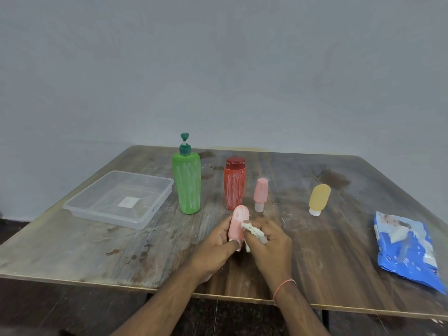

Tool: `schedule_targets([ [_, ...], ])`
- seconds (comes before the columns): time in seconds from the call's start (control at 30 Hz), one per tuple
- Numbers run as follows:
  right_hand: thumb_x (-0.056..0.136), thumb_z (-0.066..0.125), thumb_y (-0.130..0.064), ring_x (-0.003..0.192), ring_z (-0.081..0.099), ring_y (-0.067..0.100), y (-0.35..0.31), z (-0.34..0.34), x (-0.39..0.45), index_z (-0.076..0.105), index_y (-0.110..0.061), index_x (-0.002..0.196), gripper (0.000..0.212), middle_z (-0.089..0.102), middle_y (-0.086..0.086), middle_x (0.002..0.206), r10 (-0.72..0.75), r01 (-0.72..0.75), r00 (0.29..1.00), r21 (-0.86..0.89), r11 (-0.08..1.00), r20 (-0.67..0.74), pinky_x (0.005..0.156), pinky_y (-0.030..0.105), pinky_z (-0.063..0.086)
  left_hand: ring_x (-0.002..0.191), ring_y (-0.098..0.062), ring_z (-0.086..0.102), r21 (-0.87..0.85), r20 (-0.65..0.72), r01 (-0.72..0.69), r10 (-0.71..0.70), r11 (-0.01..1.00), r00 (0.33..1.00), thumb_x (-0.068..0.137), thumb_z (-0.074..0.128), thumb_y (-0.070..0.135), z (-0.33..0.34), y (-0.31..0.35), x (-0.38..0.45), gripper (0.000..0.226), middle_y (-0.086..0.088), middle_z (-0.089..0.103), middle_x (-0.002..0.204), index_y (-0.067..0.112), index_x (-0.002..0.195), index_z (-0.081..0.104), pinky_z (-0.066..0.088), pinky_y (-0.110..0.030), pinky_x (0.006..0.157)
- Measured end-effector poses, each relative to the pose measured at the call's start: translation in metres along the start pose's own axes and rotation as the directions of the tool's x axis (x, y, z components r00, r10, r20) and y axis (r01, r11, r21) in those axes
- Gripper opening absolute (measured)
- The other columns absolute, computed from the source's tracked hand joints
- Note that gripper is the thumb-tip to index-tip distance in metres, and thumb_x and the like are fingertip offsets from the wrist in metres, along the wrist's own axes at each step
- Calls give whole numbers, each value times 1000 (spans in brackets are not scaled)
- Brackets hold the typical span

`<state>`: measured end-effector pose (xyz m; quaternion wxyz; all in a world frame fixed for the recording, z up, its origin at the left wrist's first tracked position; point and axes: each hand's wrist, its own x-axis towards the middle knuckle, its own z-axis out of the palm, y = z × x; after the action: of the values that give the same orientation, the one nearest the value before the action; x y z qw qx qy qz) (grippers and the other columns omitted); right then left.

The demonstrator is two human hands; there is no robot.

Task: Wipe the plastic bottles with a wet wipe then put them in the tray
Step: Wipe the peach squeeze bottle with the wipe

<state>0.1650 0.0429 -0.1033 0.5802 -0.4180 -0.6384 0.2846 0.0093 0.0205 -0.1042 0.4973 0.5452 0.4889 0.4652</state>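
My left hand grips a small pink bottle near the middle of the table, its rounded end pointing up. My right hand holds a crumpled white wet wipe pressed against the bottle's right side. Behind them stand a tall green pump bottle, a red bottle with a dark red cap, a second small pink bottle and a yellow bottle, the last two resting on their white caps. White streaks mark the green and red bottles. The clear plastic tray sits at the left with no bottles in it.
A blue pack of wet wipes lies at the right edge of the worn wooden table. A plain grey wall stands behind the table. The table's front edge runs just under my wrists.
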Motion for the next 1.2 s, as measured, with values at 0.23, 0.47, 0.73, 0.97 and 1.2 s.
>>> schedule_targets([
  [0.23,84,82,-7,91,71,-1,7,2,4,82,-32,95,27,76,-22,93,64,-66,995,-25,997,-74,73,8,52,138,-9,59,32,14,9,-9,999,1000,104,51,-6,1,5,-3,69,11,64,148,29,162,36,46,-41,119],
  [0.47,83,85,-13,87,71,2,1,-2,2,77,-38,89,27,74,-25,90,63,-66,997,-46,997,-48,68,19,58,136,-10,61,48,-16,6,-6,999,1000,103,53,-4,3,8,-7,71,13,64,147,33,162,38,50,-46,116],
  [0.73,82,86,-10,94,74,7,4,-11,12,78,-34,101,32,78,-19,97,57,-57,998,18,998,2,74,18,59,128,-13,67,21,-9,29,-29,999,1000,104,52,-4,4,16,-11,67,10,70,140,34,158,42,58,-38,105],
  [0.97,82,86,-12,87,73,2,2,-11,15,75,-34,104,32,76,-24,94,89,-85,989,33,996,-122,68,17,58,110,-32,77,37,47,52,-54,998,997,103,50,-6,7,15,-7,70,-10,69,136,31,161,37,60,-42,102],
  [1.2,81,87,-14,86,72,1,1,-15,13,73,-34,101,32,74,-24,92,102,-100,990,21,995,-100,66,15,56,103,-34,78,43,52,55,-57,998,997,104,48,-6,7,14,-8,68,-10,70,135,29,162,36,62,-35,92],
])
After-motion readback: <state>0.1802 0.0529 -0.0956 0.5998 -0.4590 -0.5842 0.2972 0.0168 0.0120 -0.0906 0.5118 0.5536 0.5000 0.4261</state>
